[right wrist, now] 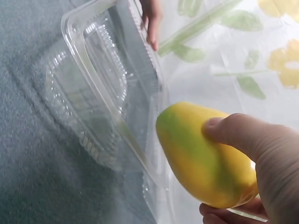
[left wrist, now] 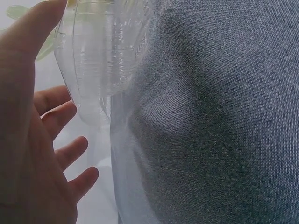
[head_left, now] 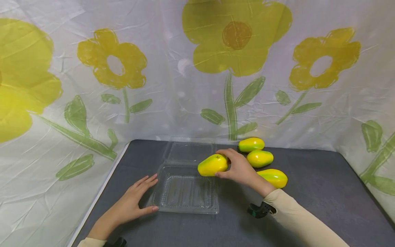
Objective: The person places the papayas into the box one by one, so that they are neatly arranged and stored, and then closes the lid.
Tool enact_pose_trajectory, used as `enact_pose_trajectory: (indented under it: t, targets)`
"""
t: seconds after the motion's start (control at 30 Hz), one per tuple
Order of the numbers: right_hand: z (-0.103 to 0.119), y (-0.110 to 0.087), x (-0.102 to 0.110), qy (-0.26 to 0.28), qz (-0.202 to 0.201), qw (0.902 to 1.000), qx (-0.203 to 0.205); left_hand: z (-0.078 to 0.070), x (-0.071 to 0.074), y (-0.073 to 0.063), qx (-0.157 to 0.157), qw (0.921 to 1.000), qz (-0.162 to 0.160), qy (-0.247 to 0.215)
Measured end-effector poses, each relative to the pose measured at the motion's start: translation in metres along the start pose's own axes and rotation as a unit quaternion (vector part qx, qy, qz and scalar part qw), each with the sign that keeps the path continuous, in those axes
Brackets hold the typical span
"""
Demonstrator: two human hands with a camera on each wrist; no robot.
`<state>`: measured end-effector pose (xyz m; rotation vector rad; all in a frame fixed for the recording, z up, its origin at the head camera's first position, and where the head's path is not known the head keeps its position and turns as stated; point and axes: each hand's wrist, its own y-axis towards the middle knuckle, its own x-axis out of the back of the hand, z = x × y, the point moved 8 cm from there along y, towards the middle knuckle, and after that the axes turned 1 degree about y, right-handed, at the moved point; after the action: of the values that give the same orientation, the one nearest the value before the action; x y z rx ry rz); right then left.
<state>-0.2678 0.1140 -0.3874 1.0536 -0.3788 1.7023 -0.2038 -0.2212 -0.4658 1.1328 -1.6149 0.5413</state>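
Observation:
My right hand [head_left: 239, 168] grips a yellow-green papaya [head_left: 213, 165] between thumb and fingers, holding it above the right side of a clear plastic clamshell box [head_left: 185, 210]. The right wrist view shows the papaya [right wrist: 201, 154] close up, with the thumb on its side and fingertips beneath. The box lies with its lid [head_left: 191, 151] folded back toward the wall. At the box's left edge, my left hand [head_left: 131, 200] has its fingers straight and thumb spread. In the left wrist view the box [left wrist: 88, 51] is beside the thumb and fingertips.
Three more papayas lie to the right of the box: one at the back [head_left: 251, 144], one in the middle [head_left: 260, 159] and one partly behind my right forearm [head_left: 274, 178]. A flower-printed cloth [head_left: 166, 85] walls in the dark table [head_left: 314, 195].

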Motion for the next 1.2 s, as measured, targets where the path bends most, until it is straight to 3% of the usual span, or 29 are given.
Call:
enact_pose_trajectory:
  t: [0.47,0.73,0.97,1.2]
  targets:
    - [0.013,0.004,-0.028,0.003,0.009,0.9996,-0.027,-0.001,0.002,0.0,0.002,1.0,-0.004,-0.006]
    - [0.02,0.007,-0.043,0.02,0.006,0.9997,-0.013,-0.001,0.002,-0.001,-0.001,1.0,-0.009,-0.003]
    - [0.029,0.009,-0.053,0.019,0.0,0.9998,0.01,0.001,0.0,0.0,0.008,1.0,-0.002,0.0]
    - [0.035,0.009,-0.064,0.003,-0.006,0.9999,0.009,0.0,0.0,0.001,0.009,1.0,-0.001,-0.003]
